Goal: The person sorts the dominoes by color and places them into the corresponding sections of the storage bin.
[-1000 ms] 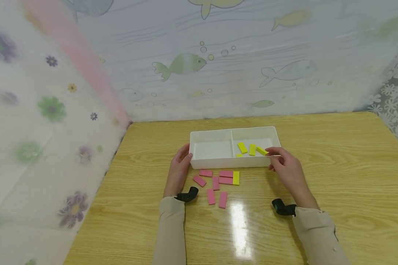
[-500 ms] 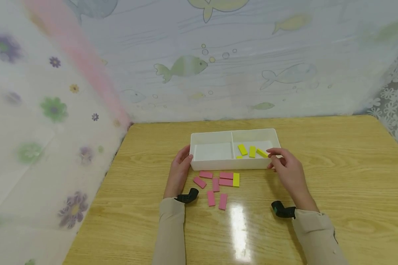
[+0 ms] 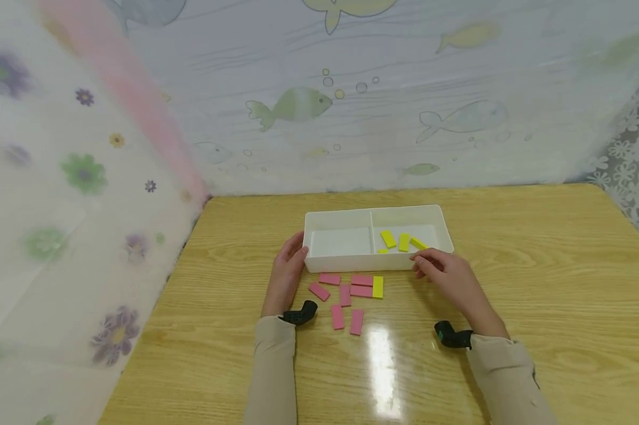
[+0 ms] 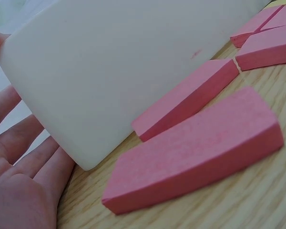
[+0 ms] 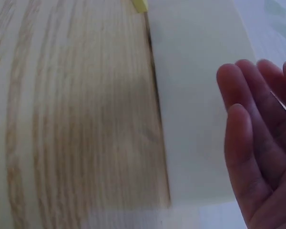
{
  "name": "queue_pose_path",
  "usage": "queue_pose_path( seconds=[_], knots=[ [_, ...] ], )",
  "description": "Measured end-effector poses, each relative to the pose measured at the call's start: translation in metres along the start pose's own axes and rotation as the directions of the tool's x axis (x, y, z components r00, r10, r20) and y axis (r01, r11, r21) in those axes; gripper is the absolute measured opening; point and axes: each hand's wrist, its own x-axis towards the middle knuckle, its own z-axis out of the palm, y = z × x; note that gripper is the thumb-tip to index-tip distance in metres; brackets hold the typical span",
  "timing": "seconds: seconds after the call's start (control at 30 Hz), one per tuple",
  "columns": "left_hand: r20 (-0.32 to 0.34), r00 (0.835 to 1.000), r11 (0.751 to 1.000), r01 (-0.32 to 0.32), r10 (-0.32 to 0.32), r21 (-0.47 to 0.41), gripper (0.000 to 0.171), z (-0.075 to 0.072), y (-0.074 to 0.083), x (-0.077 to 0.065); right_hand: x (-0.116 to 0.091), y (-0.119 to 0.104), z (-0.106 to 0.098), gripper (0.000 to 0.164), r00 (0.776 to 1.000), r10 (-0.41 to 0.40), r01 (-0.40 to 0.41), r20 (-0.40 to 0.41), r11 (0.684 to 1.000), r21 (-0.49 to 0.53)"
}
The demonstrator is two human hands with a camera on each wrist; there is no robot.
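My left hand rests against the left end of a white two-compartment box, with its thumb at the front corner and its fingers along the end wall. My right hand hovers at the front wall near the right corner, fingers loosely bent and holding nothing in the right wrist view. Several yellow blocks, flat and domino-shaped, lie in the right compartment. In front of the box, pink blocks of the same shape are scattered on the table. A yellow block lies across the ends of two pink ones.
The wooden table carries the box and the loose blocks. Behind it stands a wall covering printed with fish, and on the left a flowered one. A black wrist camera sits on the right wrist.
My right hand has moved from the box's right front rim to the left and slightly down along the front wall. The left hand, box and blocks have stayed in place.
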Motion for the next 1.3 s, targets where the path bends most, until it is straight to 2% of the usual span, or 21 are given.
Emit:
queue_pose_path(
  seconds=[0.13,0.37,0.47,0.63,0.8,0.93,1.2,1.3],
  knots=[
    [0.001,1.000,1.000,-0.003,0.003,0.000,0.046,-0.001,0.000,0.000,0.001,0.001,0.001,0.032,0.998,0.005,-0.004,0.058,1.000,-0.010],
    [0.004,1.000,1.000,0.002,-0.002,-0.019,0.047,0.001,0.000,0.000,0.000,0.003,0.005,0.030,0.986,-0.030,0.046,0.166,0.995,-0.089],
    [0.012,1.000,1.000,0.005,-0.005,-0.019,0.047,0.002,0.000,0.000,-0.001,0.003,0.006,0.031,0.977,-0.018,0.046,0.212,0.991,-0.125],
    [0.024,1.000,1.000,0.011,-0.010,-0.010,0.046,0.003,0.007,-0.003,-0.001,0.003,0.010,0.036,0.962,0.007,0.026,0.272,0.993,-0.116],
    [0.037,0.999,1.000,0.009,-0.010,0.004,0.048,0.006,0.017,-0.008,-0.001,0.002,0.016,0.040,0.955,0.033,-0.006,0.294,0.996,-0.091],
    [0.035,0.999,1.000,0.014,-0.014,0.008,0.050,0.006,0.019,-0.010,0.000,-0.001,0.022,0.041,0.955,0.044,-0.018,0.293,0.996,-0.092],
    [0.010,1.000,1.000,0.010,-0.010,-0.020,0.046,0.000,0.003,-0.002,0.000,-0.004,0.027,0.041,0.962,0.045,-0.002,0.271,0.988,-0.157],
    [0.002,1.000,1.000,0.011,-0.011,-0.017,0.048,0.000,0.001,-0.001,0.001,-0.006,0.029,0.040,0.965,0.035,0.008,0.261,0.986,-0.164]
  ],
)
